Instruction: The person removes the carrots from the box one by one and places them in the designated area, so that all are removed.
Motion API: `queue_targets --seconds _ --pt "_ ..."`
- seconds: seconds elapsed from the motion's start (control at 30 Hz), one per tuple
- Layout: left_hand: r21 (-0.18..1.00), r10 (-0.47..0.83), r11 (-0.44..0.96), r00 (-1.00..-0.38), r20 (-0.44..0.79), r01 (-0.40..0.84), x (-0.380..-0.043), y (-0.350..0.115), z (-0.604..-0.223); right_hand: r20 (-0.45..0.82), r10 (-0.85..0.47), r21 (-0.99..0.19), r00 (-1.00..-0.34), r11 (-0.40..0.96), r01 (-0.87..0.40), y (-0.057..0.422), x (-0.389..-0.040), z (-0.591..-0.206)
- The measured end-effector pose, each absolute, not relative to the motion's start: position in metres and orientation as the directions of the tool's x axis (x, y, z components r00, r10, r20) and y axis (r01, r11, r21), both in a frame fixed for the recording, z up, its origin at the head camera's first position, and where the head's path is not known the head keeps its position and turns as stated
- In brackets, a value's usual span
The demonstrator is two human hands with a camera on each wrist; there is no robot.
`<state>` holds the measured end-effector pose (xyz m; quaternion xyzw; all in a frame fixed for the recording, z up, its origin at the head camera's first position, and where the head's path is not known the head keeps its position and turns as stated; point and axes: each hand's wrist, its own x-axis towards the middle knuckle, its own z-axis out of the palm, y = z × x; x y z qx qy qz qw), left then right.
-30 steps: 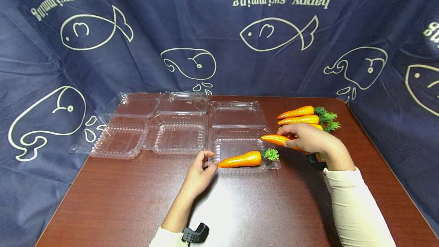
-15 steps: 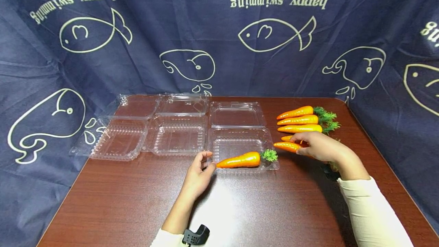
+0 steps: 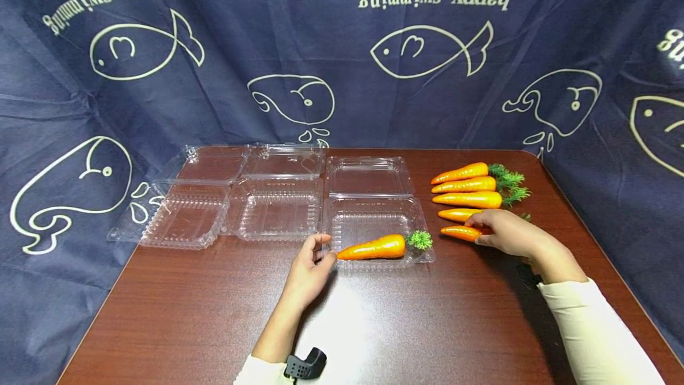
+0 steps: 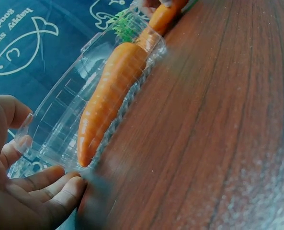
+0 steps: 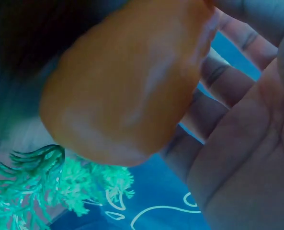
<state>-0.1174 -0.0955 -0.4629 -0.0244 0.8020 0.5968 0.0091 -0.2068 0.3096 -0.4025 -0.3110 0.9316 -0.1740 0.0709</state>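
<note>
My right hand (image 3: 507,233) grips an orange carrot (image 3: 458,232) low at the near end of a row on the right. In the right wrist view, that carrot's thick end (image 5: 122,91) lies against the fingers, with green leaves (image 5: 84,184) below it. My left hand (image 3: 311,272) holds the near left corner of an open clear plastic clamshell container (image 3: 369,224), as the left wrist view also shows. One carrot (image 3: 376,248) lies along that container's near side, its tip by my left thumb. Its leafy top (image 3: 419,240) reaches the right rim.
Two more open clear containers, a middle one (image 3: 278,210) and a left one (image 3: 187,218), stand in line. Several other carrots (image 3: 465,199) lie side by side at the right, leaves (image 3: 510,186) pointing right. A blue printed cloth (image 3: 342,106) hangs behind the brown table (image 3: 224,314).
My right hand has moved right and toward me with its carrot, from beside the container to the near end of the row. My left hand has stayed at the container's corner.
</note>
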Motion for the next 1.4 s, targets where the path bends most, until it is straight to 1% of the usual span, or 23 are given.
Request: queue_targets --seconds 0.2,0.4,0.5,0.9,1.1,1.23,1.4 --pt "0.957 -0.03 0.285 -0.999 -0.044 -0.05 -0.118 -0.095 -0.463 -0.003 -0.607 -0.386 -0.795 0.734 -0.559 0.312 -0.207 -0.407" --pt "0.956 -0.032 0.29 -0.999 -0.031 -0.039 -0.117 -0.095 -0.463 0.001 -0.614 -0.374 -0.789 0.732 -0.57 0.313 -0.205 -0.412" --pt "0.955 -0.033 0.293 -0.999 -0.028 -0.036 -0.117 -0.095 -0.463 0.016 -0.619 -0.345 -0.785 0.733 -0.586 0.314 -0.205 -0.413" --pt "0.954 -0.028 0.295 -0.999 -0.036 -0.042 -0.117 -0.095 -0.462 0.142 -0.637 -0.214 -0.758 0.727 -0.652 0.315 -0.207 -0.419" --pt "0.953 -0.024 0.299 -0.999 -0.038 -0.043 -0.118 -0.096 -0.464 0.132 -0.628 -0.18 -0.767 0.746 -0.641 0.313 -0.211 -0.418" --pt "0.953 -0.017 0.3 -0.999 -0.047 -0.05 -0.118 -0.097 -0.464 0.129 -0.619 -0.18 -0.775 0.754 -0.632 0.313 -0.214 -0.417" --pt "0.954 -0.008 0.293 -0.998 -0.066 -0.066 -0.118 -0.097 -0.464 0.131 -0.625 -0.178 -0.77 0.749 -0.638 0.313 -0.216 -0.416"
